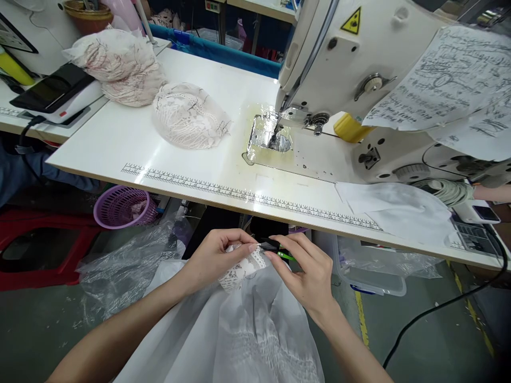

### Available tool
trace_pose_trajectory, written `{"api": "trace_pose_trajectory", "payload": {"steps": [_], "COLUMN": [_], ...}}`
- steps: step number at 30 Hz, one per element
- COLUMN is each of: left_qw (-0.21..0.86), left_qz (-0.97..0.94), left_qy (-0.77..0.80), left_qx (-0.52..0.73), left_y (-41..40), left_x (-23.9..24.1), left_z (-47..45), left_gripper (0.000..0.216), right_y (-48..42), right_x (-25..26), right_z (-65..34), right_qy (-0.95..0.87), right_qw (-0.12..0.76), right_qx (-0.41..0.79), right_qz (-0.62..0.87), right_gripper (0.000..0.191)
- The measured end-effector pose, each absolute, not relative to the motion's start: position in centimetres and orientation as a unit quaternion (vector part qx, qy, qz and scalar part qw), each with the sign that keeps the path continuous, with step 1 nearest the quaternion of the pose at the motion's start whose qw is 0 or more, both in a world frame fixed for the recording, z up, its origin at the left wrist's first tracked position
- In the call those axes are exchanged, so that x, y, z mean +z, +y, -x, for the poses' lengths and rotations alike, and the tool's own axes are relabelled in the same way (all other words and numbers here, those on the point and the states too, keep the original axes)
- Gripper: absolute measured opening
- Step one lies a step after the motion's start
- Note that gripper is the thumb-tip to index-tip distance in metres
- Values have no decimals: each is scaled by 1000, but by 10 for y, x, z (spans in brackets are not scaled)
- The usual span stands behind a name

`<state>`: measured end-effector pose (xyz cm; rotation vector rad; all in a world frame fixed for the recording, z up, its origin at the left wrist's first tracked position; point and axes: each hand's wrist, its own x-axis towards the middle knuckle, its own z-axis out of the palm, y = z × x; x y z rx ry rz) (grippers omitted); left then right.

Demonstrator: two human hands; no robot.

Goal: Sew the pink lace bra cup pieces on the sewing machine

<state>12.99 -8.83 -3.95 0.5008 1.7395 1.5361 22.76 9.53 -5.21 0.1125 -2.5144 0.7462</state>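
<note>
Our left hand (pixel 215 258) pinches lace (pixel 238 272), our right hand (pixel 309 271) grips snips (pixel 285 256); between them work looks underway, how much remains unclear.

- White lace trim (pixel 236 275), openwork patterned, bunched and lifted at its upper edge, lying against the sheer fabric.
- Sheer white fabric (pixel 265 308), draped in loose folds, gathered into puckered rows lower down.
- Black-and-green snips (pixel 285 256), partly hidden, pointing toward the lace's edge.

A sewing workshop — sewing machine (pixel 319 64), ruler-marked table (pixel 211 72), lace bundles (pixel 189 117).
</note>
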Motion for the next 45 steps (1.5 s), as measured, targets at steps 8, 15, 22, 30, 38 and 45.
{"api": "trace_pose_trajectory", "payload": {"steps": [8,15,22,30,38,45], "left_qw": [385,375,367,361,361,350], "left_qz": [-187,-199,-199,-192,-187,-182], "left_qy": [685,695,695,695,688,688], "left_qx": [589,580,586,591,602,609], "left_y": [-86,-84,-83,-86,-85,-84], "left_x": [-43,-44,-42,-43,-43,-44], "left_z": [-132,-134,-136,-134,-133,-135], "left_gripper": [23,22,22,22,23,23], "right_y": [92,86,87,98,97,93], "right_x": [-50,-48,-53,-56,-57,-56], "right_z": [-230,-227,-227,-231,-231,-231], "right_qy": [-873,-843,-856,-922,-926,-923], "right_qw": [210,214,214,290,295,302], "right_qx": [437,493,470,249,230,233], "right_qz": [-57,1,8,-53,-56,-52], "right_gripper": [18,18,16,31,24,23]}}
